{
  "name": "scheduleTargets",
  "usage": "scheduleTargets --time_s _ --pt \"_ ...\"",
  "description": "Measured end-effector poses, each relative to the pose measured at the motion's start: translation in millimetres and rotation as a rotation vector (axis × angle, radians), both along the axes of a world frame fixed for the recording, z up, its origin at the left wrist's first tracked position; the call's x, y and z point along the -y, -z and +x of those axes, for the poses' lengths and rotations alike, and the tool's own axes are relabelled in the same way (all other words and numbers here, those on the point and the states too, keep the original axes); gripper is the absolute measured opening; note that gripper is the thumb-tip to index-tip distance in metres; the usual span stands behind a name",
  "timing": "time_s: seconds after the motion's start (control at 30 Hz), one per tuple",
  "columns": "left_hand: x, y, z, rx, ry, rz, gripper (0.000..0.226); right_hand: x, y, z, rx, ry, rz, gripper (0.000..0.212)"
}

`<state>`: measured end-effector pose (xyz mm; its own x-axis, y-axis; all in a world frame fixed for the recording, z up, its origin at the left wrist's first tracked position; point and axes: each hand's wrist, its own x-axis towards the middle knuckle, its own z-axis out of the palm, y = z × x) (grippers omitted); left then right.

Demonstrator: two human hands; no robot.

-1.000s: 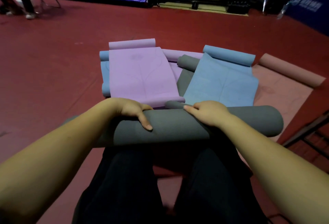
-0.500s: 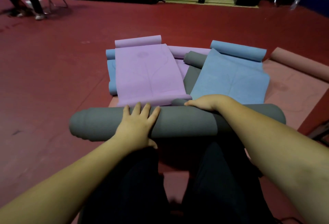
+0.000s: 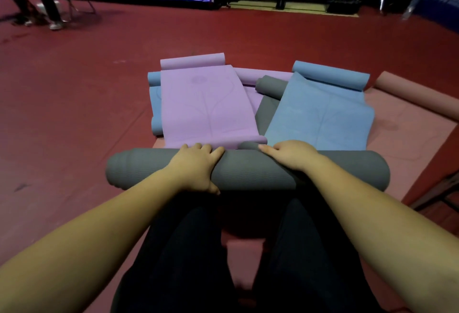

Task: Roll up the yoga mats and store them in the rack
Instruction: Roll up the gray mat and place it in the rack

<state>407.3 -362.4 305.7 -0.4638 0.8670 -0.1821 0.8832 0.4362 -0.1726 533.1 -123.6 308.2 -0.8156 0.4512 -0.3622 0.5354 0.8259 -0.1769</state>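
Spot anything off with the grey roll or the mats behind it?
The grey roll looks even under both hands. Behind it, the purple mat and blue mat lie part-unrolled, overlapping crookedly over other mats.

Ahead of rolled grey mat [image 3: 248, 171]: purple mat [image 3: 206, 111] and blue mat [image 3: 320, 116] block the floor, touching its far edge. Bare red floor [image 3: 74, 113] to the left gives open passage. Pink mat [image 3: 409, 138] covers the right side.
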Motion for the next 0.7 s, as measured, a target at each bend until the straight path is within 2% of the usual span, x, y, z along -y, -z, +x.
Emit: scheduleTargets --time_s 0.23,0.37,0.5,0.63,0.7 --pt "9 -22 5 0.038 -0.010 0.016 0.105 4 -14 -3 0.007 0.007 0.052 0.084" --pt "21 -44 11 0.116 -0.024 -0.007 0.103 6 -28 -3 0.048 -0.014 -0.034 0.082" --pt "28 -60 14 0.334 -0.064 -0.033 0.098 12 -39 -5 0.146 -0.031 -0.124 0.071" --pt "28 -52 6 0.564 -0.121 -0.090 0.110 19 -41 -2 0.216 -0.037 -0.222 0.050" --pt "23 -50 -1 0.638 -0.168 -0.109 0.116 17 -41 -4 0.213 -0.062 -0.202 0.050"
